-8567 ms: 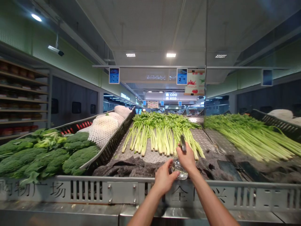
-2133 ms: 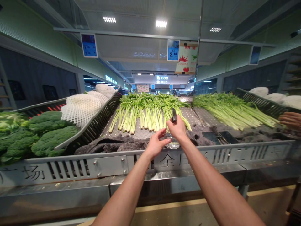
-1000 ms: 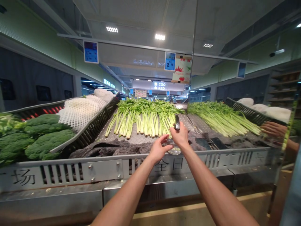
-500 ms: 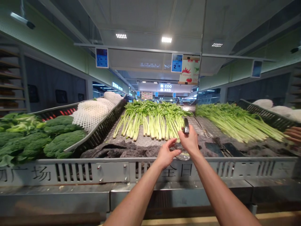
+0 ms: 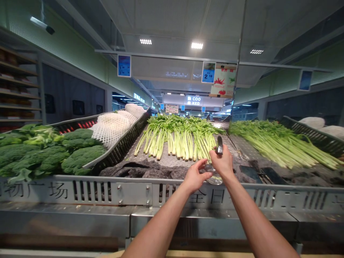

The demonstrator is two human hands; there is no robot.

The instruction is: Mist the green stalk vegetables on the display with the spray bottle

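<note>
My right hand (image 5: 222, 162) is closed around the upper part of a clear spray bottle (image 5: 215, 180) with a black head that sticks up above the fingers. The bottle's round transparent base shows below that hand. From the left side, my left hand (image 5: 195, 176) curves its thumb and fingers against the bottle; the exact contact is partly hidden. Behind both hands, a row of celery (image 5: 178, 138) lies on a sloped metal display, stalk ends toward me and leaves at the back.
Broccoli (image 5: 84, 159) fills the left side, beside net-wrapped produce (image 5: 111, 127) and a black slatted divider (image 5: 129, 134). A grey slatted rail (image 5: 92, 190) runs along the front, with dark crumpled cloth (image 5: 142, 169) behind it. A mirror (image 5: 268, 143) on the right reflects celery. Price signs (image 5: 208, 72) hang above.
The view has turned slightly left, so the stall and hands sit a little further right. Both hands keep the same pose at the spray bottle.
</note>
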